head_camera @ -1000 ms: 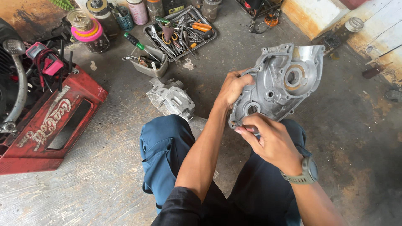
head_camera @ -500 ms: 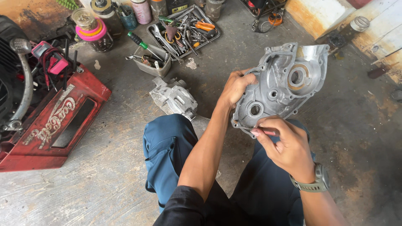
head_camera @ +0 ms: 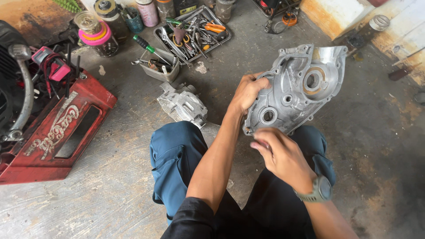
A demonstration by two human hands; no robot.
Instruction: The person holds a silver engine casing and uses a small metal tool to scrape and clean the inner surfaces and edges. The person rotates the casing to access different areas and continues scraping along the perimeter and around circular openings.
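I sit on a concrete floor with a grey cast-metal engine cover [head_camera: 301, 88] held upright over my knees. My left hand [head_camera: 248, 93] grips its left edge, thumb side toward me. My right hand [head_camera: 281, 155], with a green watch [head_camera: 321, 190] on the wrist, is at the cover's lower left corner. Its fingers are pinched shut on a small thin tool that is mostly hidden and blurred. The cover's inner face, with round bores and ribs, is turned to me.
Another grey engine casting [head_camera: 182, 104] lies on the floor by my left knee. A red crate [head_camera: 57, 132] with cables stands at the left. A tray of hand tools [head_camera: 195, 28], a small box of screwdrivers [head_camera: 161, 66] and jars [head_camera: 95, 31] are ahead.
My right hand has moved a little down and left along the cover's lower edge. My left hand keeps the same hold on the cover.
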